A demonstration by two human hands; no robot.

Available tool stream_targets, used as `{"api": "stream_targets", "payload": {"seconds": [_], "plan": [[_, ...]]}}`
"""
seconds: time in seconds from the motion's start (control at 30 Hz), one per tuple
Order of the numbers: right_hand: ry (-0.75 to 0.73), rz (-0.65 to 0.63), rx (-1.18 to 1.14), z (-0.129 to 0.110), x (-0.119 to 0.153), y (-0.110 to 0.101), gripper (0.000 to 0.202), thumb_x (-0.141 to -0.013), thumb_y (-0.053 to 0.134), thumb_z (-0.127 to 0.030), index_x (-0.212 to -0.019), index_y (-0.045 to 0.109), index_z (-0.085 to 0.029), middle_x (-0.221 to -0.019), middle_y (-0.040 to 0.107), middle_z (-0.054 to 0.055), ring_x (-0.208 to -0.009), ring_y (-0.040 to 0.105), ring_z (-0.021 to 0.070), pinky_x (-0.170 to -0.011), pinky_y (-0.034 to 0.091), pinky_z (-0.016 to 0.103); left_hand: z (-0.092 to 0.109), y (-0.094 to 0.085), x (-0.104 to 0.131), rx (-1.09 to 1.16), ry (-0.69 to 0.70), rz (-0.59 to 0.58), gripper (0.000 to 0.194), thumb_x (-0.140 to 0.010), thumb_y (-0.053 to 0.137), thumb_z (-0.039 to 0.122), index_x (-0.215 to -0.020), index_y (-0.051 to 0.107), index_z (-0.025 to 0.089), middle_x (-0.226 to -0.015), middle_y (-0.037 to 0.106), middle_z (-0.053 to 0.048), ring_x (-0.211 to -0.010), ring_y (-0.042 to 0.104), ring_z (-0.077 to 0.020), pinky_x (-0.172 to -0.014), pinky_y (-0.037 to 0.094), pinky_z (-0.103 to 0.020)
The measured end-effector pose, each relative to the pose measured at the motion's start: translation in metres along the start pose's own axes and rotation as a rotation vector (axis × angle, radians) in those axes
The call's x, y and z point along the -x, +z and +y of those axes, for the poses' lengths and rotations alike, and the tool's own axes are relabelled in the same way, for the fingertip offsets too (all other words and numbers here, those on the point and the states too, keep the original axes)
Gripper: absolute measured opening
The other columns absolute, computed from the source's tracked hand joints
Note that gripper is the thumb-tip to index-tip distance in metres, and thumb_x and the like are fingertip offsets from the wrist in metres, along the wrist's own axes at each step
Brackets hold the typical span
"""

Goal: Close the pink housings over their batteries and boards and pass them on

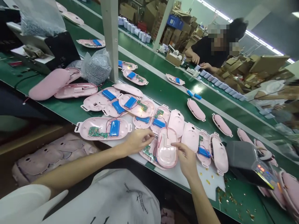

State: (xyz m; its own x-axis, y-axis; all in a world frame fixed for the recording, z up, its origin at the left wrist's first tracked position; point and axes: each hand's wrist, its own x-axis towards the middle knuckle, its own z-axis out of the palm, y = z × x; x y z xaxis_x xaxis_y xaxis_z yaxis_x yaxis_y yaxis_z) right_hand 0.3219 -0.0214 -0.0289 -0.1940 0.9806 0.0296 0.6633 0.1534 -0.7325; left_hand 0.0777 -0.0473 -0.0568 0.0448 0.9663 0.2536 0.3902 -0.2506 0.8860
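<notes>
The open pink shell (pixel 167 157) lies between the two hands at the near edge of the surface (pixel 64 110), its long axis running near to far, overlapping a shell with a circuit board (pixel 148 151) on its left. The right hand (pixel 188 158) is nearer, its grip closed on the shell's right rim, with the index finger reaching over the edge; the left hand (pixel 139 141) hangs just beyond the far left rim, fingers bent inward, though whether its grip pinches anything I cannot tell.
</notes>
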Motion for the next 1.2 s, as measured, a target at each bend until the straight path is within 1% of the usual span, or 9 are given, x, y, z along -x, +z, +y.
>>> {"api": "stream_targets", "payload": {"seconds": [0.13, 0.2, 0.3, 0.4, 0.53, 0.7, 0.83, 0.97, 1.2], "plan": [[0.027, 0.110, -0.114, -0.011, -0.005, -0.001, 0.036, -0.081, 0.064, -0.042, -0.109, 0.060, -0.019, -0.095, 0.069, 0.007, -0.078, 0.067, 0.0209, -0.068, 0.054, 0.032, 0.005, 0.000, -0.002, 0.099, -0.071, 0.055, 0.013, -0.091, 0.057, 0.025, -0.089, 0.068, 0.018, -0.079, 0.071, -0.001, -0.070, 0.064, -0.0144, -0.065, 0.051, -0.025], [-0.073, 0.028, -0.056, -0.016, -0.006, -0.020, 0.037, -0.089, 0.060, -0.041, -0.120, 0.057, -0.021, -0.102, 0.069, 0.007, -0.078, 0.068, 0.0193, -0.065, 0.053, 0.029, 0.007, -0.001, -0.004, 0.175, -0.108, 0.088, 0.015, -0.092, 0.056, 0.026, -0.089, 0.068, 0.017, -0.080, 0.071, -0.002, -0.070, 0.065, -0.0146, -0.064, 0.052, -0.025], [-0.334, -0.140, 0.322, -0.030, -0.001, -0.052, 0.028, -0.099, 0.048, -0.033, -0.120, 0.065, -0.027, -0.108, 0.071, 0.005, -0.086, 0.069, 0.0190, -0.066, 0.051, 0.028, 0.009, -0.001, -0.005, 0.220, -0.101, 0.127, 0.017, -0.094, 0.056, 0.028, -0.090, 0.067, 0.016, -0.079, 0.070, -0.003, -0.069, 0.066, -0.0143, -0.064, 0.053, -0.025], [-0.542, -0.112, 0.536, -0.052, 0.001, -0.054, 0.035, -0.101, 0.040, -0.022, -0.122, 0.068, -0.026, -0.100, 0.073, 0.004, -0.077, 0.068, 0.0169, -0.057, 0.046, 0.026, 0.008, 0.002, -0.002, 0.077, 0.140, 0.157, 0.019, -0.096, 0.056, 0.030, -0.091, 0.069, 0.018, -0.088, 0.070, -0.005, -0.077, 0.066, -0.0147, -0.071, 0.056, -0.026], [-0.632, -0.069, 0.441, -0.072, -0.003, -0.028, 0.035, -0.100, 0.041, -0.017, -0.121, 0.068, -0.024, -0.100, 0.073, 0.002, -0.076, 0.068, 0.0142, -0.061, 0.049, 0.025, 0.007, 0.009, 0.002, -0.085, 0.421, 0.225, 0.014, -0.096, 0.062, 0.031, -0.092, 0.073, 0.023, -0.118, 0.064, -0.009, -0.110, 0.063, -0.0213, -0.092, 0.057, -0.038], [-0.493, -0.016, 0.238, -0.063, -0.011, -0.020, 0.027, -0.097, 0.050, -0.024, -0.115, 0.071, -0.026, -0.108, 0.073, 0.001, -0.089, 0.070, 0.0172, -0.072, 0.055, 0.027, 0.007, 0.008, 0.001, 0.288, 0.186, 0.224, 0.013, -0.094, 0.066, 0.026, -0.105, 0.065, 0.020, -0.110, 0.067, -0.008, -0.095, 0.069, -0.0186, -0.082, 0.060, -0.032], [-0.421, 0.025, 0.196, -0.060, -0.019, -0.016, 0.026, -0.095, 0.051, -0.028, -0.110, 0.072, -0.025, -0.105, 0.074, 0.001, -0.092, 0.071, 0.0192, -0.079, 0.056, 0.030, 0.005, -0.001, -0.006, 0.568, -0.107, 0.003, 0.035, -0.086, 0.073, 0.023, -0.116, 0.055, 0.018, -0.092, 0.070, -0.004, -0.080, 0.072, -0.0186, -0.068, 0.058, -0.027], [-0.395, -0.050, 0.303, -0.070, -0.031, 0.002, 0.027, -0.089, 0.057, -0.036, -0.109, 0.072, -0.025, -0.104, 0.074, 0.002, -0.090, 0.070, 0.0223, -0.079, 0.054, 0.034, 0.002, -0.002, -0.011, 0.552, -0.078, -0.116, 0.022, -0.085, 0.068, 0.016, -0.106, 0.064, 0.016, -0.096, 0.073, -0.006, -0.089, 0.072, -0.0192, -0.075, 0.058, -0.027], [-0.303, -0.222, 0.244, -0.066, -0.055, 0.021, 0.018, -0.079, 0.059, -0.031, -0.090, 0.070, -0.023, -0.087, 0.073, 0.001, -0.079, 0.068, 0.0221, -0.070, 0.050, 0.032, -0.003, 0.005, -0.015, 0.510, -0.169, -0.027, 0.029, -0.079, 0.062, 0.010, -0.108, 0.066, 0.014, -0.110, 0.072, -0.010, -0.099, 0.070, -0.0203, -0.088, 0.056, -0.032]]}}
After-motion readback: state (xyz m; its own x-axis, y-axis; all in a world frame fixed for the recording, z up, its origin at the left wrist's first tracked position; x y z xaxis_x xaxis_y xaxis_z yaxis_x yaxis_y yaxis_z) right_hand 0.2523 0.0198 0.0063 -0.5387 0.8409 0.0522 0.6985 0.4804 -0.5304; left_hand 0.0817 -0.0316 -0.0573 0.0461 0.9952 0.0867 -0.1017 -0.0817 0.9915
